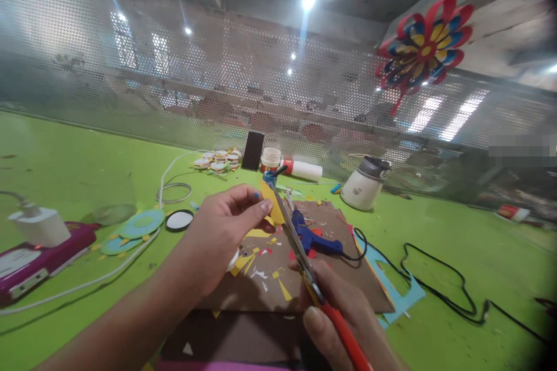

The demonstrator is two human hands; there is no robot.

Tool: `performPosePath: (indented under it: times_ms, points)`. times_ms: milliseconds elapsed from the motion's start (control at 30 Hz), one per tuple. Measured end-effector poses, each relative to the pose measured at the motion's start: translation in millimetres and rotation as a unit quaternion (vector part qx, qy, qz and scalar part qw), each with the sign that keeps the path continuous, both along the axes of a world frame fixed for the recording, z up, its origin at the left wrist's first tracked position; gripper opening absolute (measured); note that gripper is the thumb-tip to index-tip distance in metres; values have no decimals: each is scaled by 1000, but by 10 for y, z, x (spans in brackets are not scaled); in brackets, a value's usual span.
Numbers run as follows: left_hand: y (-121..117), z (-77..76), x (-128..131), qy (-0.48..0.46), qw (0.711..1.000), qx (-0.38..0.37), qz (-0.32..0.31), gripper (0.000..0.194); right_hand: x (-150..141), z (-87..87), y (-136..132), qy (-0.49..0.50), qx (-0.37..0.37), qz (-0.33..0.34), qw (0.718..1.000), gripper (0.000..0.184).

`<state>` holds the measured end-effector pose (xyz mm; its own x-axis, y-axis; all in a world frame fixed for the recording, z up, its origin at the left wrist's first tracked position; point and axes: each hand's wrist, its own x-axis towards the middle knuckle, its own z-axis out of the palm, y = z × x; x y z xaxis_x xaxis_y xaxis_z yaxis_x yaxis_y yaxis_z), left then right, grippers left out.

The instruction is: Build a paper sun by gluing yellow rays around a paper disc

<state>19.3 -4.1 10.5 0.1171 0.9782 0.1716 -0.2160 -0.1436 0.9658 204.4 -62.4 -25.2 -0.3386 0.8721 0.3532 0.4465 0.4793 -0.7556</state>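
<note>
Person's left hand (226, 214) bare, five-fingered, short plain nail on the thumb (260, 210). Small blue spot (256, 195) near one fingertip, just above that thumb; paint or nail colour, can't tell. Behind that hand, forearm (143, 295) bare, widening away from the wrist. Right hand (348, 301) bare too, thumb broad and rounded, skin blurry around the knuckles.

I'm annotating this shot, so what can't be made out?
In the head view:
Scissors' red handle: partly covered by the right hand, end cut by the bottom edge.
Yellow paper: partly behind the left hand.
Emblem on the white jug: too small.
Purple power strip: cut off by the left edge.
</note>
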Motion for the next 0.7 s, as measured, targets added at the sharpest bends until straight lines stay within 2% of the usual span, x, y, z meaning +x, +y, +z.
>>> performPosePath:
  times_ms: [300, 700]
  points:
    - [12, -28, -14, 8, 1000, 18, -3, 15, -19, -33, -9, -7, 21, -30, 999, 47]
    - [8, -26, -7, -18, 1000, 14, -16, 10, -6, -118, 20, -3, 23, -21, 1000, 46]
